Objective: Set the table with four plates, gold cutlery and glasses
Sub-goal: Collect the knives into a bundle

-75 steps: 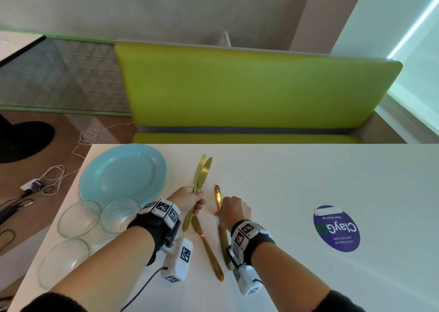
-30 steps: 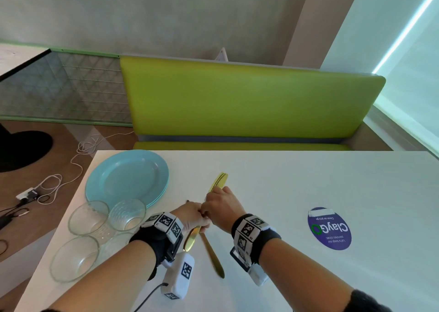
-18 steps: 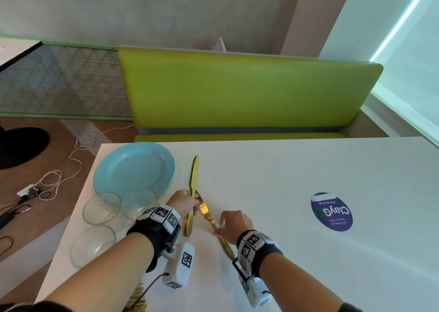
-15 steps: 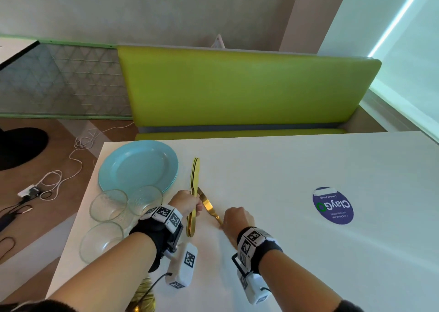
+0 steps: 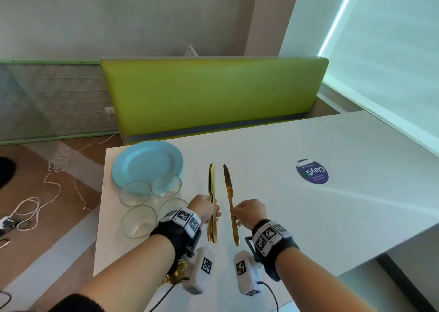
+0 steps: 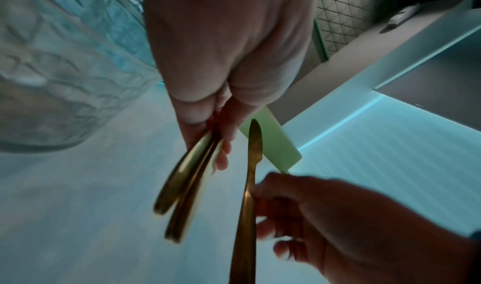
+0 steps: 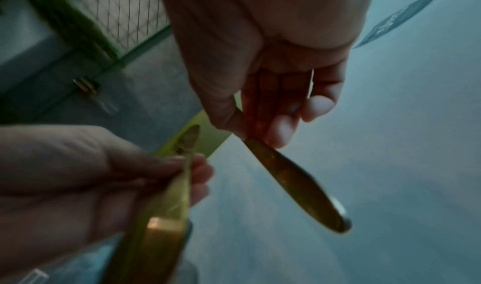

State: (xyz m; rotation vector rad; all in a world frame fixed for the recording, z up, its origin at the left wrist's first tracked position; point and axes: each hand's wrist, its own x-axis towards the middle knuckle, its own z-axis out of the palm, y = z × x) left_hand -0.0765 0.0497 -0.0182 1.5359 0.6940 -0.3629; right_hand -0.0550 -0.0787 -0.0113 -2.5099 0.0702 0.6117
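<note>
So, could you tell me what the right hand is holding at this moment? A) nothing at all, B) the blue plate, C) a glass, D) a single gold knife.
D: the right hand pinches a single gold knife by its handle, blade pointing away, beside the bundle of gold knives that the left hand grips.

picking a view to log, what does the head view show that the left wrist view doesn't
Only the head view: the blue plates stacked at the table's far left corner, four glasses together in front of them, the purple sticker, the green bench and both wrist bands.

Only the left wrist view: the underside of the left hand, fingers curled round the knife bundle, and one glass close up.

Both: the left hand holding the bundle, the right hand pinching a single knife beside it, blades pointing away.
</note>
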